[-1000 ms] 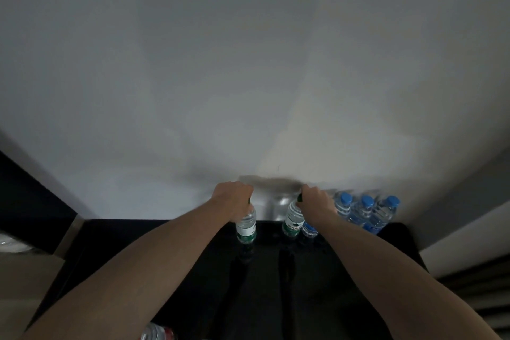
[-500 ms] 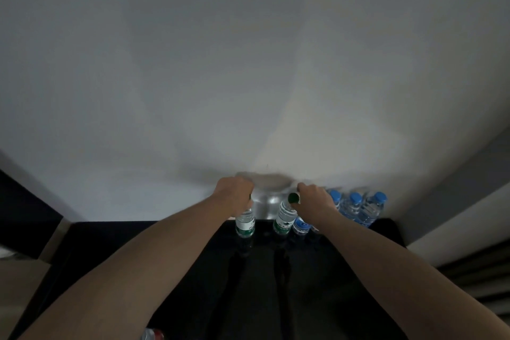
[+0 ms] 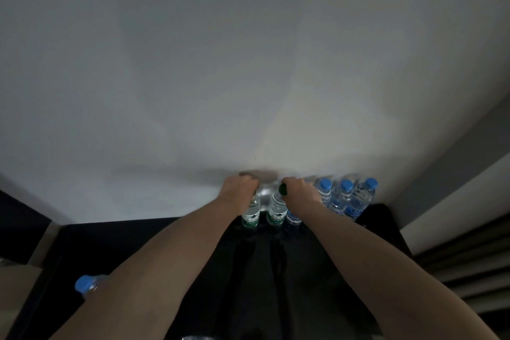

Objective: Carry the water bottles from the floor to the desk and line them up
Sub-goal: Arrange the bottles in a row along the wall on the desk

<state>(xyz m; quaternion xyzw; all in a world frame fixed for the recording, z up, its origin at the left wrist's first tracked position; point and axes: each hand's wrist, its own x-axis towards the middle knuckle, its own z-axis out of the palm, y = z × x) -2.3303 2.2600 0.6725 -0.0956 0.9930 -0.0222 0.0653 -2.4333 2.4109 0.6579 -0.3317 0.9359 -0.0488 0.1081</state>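
Note:
Two green-labelled water bottles stand side by side at the back of the black desk [image 3: 289, 270], against the white wall. My left hand [image 3: 238, 190] grips the top of the left bottle [image 3: 251, 215]. My right hand [image 3: 299, 192] holds the right bottle [image 3: 276, 214] at its green cap. Right of them runs a row of blue-capped bottles [image 3: 343, 199], one partly hidden behind my right wrist. Another blue-capped bottle [image 3: 87, 286] shows low at the left, beyond my left forearm.
The white wall [image 3: 248, 77] rises directly behind the desk. A grey strip and dark slats lie off the desk's right edge. A pale surface sits beyond the desk's left edge. The top of a clear bottle [image 3: 197, 337] peeks at the bottom edge.
Both hands have brought the two green-labelled bottles back and closer together, beside the blue-capped row. A blue-capped bottle has come into view at the lower left.

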